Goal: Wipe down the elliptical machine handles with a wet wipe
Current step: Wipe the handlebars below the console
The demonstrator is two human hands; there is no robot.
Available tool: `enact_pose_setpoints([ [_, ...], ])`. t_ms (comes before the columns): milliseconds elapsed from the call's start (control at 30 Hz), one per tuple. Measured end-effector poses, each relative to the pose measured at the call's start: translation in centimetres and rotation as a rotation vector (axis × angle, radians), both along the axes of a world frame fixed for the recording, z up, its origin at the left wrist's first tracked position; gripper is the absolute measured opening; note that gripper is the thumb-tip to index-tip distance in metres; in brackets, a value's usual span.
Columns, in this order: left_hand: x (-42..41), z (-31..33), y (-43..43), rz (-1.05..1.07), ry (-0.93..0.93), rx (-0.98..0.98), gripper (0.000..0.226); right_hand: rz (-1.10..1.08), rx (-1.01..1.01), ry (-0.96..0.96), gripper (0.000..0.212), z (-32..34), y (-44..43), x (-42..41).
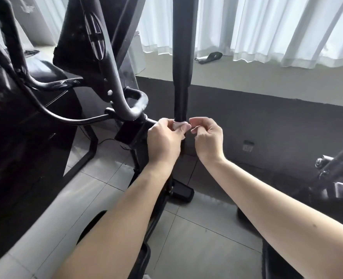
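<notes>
Pinching the crumpled wet wipe (180,125) between thumb and fingertips, your left grip (164,141) holds it at the lower end of the black upright handle (183,57). Your right grip (207,138) sits just beside that handle on its other side, near the wipe, fingers curled with nothing visible in them. Left of the handle stand the console mast (108,63) and a curved fixed bar (140,99); white curtains (267,27) hang behind, grey tiled floor (196,238) lies below

Our left hand (164,141) pinches a crumpled white wet wipe (179,125) against the upright black handle (182,77). Our right hand (207,139) curls alongside.
</notes>
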State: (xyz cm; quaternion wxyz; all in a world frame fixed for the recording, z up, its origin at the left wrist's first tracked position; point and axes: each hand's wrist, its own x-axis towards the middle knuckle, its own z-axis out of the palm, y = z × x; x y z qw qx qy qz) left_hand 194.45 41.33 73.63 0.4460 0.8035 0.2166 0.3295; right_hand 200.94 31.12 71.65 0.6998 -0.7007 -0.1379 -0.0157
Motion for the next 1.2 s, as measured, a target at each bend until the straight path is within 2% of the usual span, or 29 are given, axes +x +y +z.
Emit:
enact_pose_setpoints([
  [100, -0.3, -2.2, 0.2, -0.003, 0.069, 0.023, 0.025, -0.024, 0.013, 0.027, 0.040, -0.3, 0.2, 0.3],
  [233, -0.8, -7.9, 0.8, -0.029, 0.226, -0.028, 0.026, -0.040, 0.002, 0.066, 0.041, -2.1, 0.9, -1.0],
  [367, -0.3, -11.0, 1.6, -0.034, 0.360, -0.066, 0.023, -0.039, -0.034, 0.067, 0.045, -4.1, 1.6, -2.3],
  [467, -0.3, -11.6, 2.1, -0.065, 0.336, -0.041, 0.024, -0.071, -0.082, 0.045, 0.048, -5.0, 1.8, -2.7],
  [567, -0.7, -11.4, 2.2, -0.104, 0.231, 0.028, 0.024, -0.113, -0.101, 0.039, 0.048, -5.4, 2.1, -2.9],
  [700, -0.6, -11.1, 2.6, -0.149, 0.130, 0.019, 0.021, -0.186, -0.085, 0.081, 0.046, -5.8, 2.7, -3.4],
  [1033, 2.0, -12.9, 4.3, -0.241, 0.116, 0.259, 0.020, -0.322, -0.061, 0.098, 0.043, -6.1, 4.6, -5.6],
  [1200, 2.2, -13.4, 5.6, -0.332, 0.177, 0.241, 0.025, -0.371, -0.104, 0.098, 0.046, -5.6, 5.2, -6.1],
])
